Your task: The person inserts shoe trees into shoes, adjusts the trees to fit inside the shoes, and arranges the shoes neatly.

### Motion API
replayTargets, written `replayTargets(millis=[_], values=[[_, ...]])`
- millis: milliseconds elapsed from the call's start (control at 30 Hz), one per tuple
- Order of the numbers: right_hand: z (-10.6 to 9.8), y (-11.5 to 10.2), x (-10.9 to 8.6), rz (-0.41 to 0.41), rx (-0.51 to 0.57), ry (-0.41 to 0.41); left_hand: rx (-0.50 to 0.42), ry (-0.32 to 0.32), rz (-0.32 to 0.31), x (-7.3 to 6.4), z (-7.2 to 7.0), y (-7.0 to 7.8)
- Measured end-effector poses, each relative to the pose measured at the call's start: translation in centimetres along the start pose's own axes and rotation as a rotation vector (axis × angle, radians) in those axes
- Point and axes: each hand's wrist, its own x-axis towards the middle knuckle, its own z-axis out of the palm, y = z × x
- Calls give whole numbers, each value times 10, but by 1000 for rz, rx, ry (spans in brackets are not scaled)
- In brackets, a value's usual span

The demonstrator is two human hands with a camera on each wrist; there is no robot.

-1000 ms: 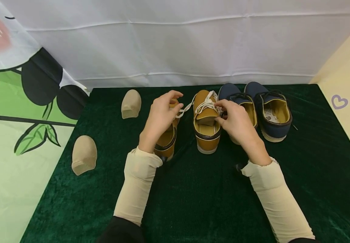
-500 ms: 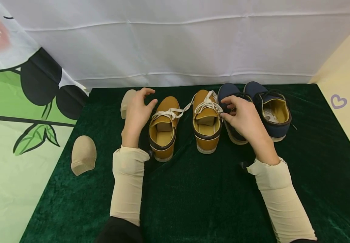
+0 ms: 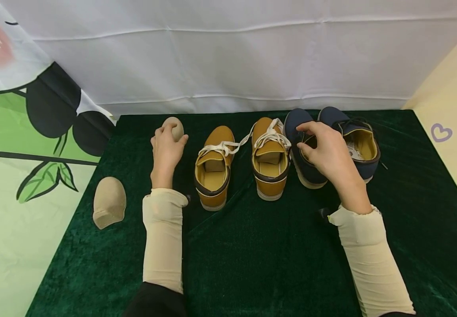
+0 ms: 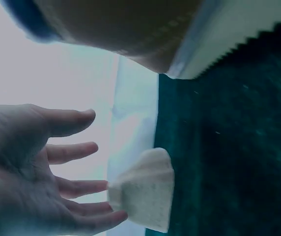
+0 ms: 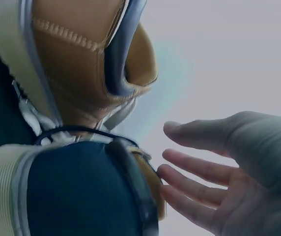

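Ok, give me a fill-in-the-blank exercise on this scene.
The left hand is at the farther of ____ loose beige toe forms.
The laces on the tan shoes are ____.
In the head view, the navy shoes are to the ____ of the tan shoes.
The green cloth holds ____ shoes.

Missing words: two; white; right; four.

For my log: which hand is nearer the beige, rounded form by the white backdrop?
Left. The left hand is at the beige, rounded form, hiding its near part; the right hand is well right of it, over a navy-blue lace-up shoe.
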Motion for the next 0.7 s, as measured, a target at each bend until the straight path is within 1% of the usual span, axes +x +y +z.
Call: replayTargets(millis=[100,233,367,533,700], values=[[0,4,1,-20,-15,-3,12,-1,-8,3,4,-8],[-2,8,1,-18,-37,-3,22,8,-26,4,8,-12],[-3,14,2,0,-56,9,4,16,-50,6,11,-18],[-5,21,3,31,-72,15,-15,15,-96,8,12,-26],[-7,26,3,56,-76,5,-18,29,-100,10,12,-33]])
